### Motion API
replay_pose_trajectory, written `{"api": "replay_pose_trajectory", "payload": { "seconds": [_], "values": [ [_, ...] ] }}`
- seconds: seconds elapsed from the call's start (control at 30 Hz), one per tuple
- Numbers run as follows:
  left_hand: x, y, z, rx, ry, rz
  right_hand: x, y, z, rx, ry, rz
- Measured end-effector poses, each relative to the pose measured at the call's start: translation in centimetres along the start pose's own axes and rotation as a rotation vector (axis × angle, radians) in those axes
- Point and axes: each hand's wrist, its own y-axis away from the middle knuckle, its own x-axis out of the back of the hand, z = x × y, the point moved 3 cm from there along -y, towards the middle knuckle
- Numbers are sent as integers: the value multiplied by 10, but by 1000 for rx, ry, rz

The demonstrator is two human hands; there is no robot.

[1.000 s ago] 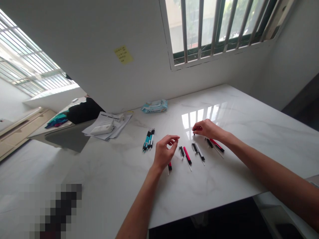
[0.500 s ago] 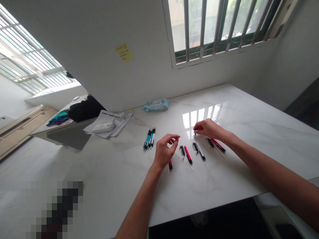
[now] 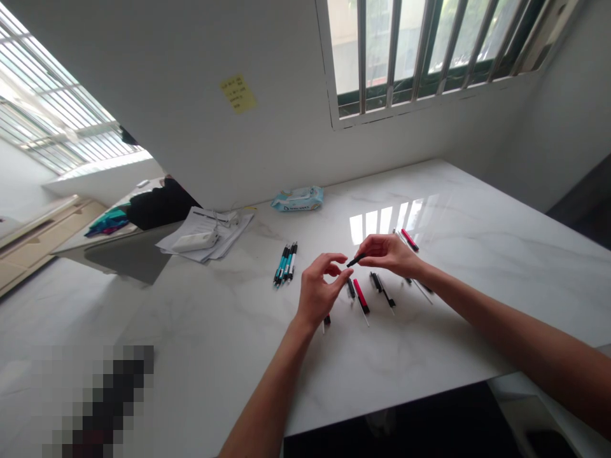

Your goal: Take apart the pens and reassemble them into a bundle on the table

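Note:
My right hand (image 3: 390, 253) pinches a small black pen part (image 3: 356, 259) above the table, its tip pointing left. My left hand (image 3: 321, 286) faces it with thumb and fingertips parted around that tip; contact is not visible. Below the hands lie sets of pen pieces: a red barrel (image 3: 361, 295), a black piece (image 3: 351, 289) beside it, and another black clip piece (image 3: 375, 282). Behind my right hand is a second red barrel (image 3: 409, 239). A thin white refill (image 3: 422, 291) pokes out under my right wrist. My left wrist partly covers one more set.
Several teal, white and black pens (image 3: 285, 263) lie grouped left of my hands. A blue wipes pack (image 3: 298, 199) rests by the wall. Papers (image 3: 204, 248) with a white device on top are at the left. The table's front edge runs below my forearms.
My right hand has moved left towards my left hand, bringing the black pen part into plain view. The red barrel behind it now shows. My left hand has barely shifted.

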Motion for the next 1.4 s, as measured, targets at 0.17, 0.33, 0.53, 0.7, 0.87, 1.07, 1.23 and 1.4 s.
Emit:
{"api": "replay_pose_trajectory", "payload": {
  "seconds": [0.17, 0.33, 0.53, 0.7, 0.87, 1.07, 1.23, 1.4],
  "values": [
    [-4, 0, -4, 28, 34, -28, -4, 1, -1, 8, -58, -26],
    [-5, 1, -5, 46, 76, -36, -3, 1, -3, 9, -60, -1],
    [-3, 0, -4, 44, 140, -60, -1, 1, -3, 14, -35, 30],
    [-4, 0, -4, 58, 139, -59, -1, 0, -4, 13, -33, 16],
    [-5, 0, -7, 78, 226, -65, -3, -1, -7, 3, 8, -25],
    [-1, -2, -7, 32, 64, -79, 23, -1, -16, 119, 392, 114],
    [1, -3, -8, -5, -31, -61, 53, -2, -10, 71, 799, 110],
    [1, -3, -6, -27, -61, -83, 63, -4, 5, -67, 787, 86]
  ]
}}
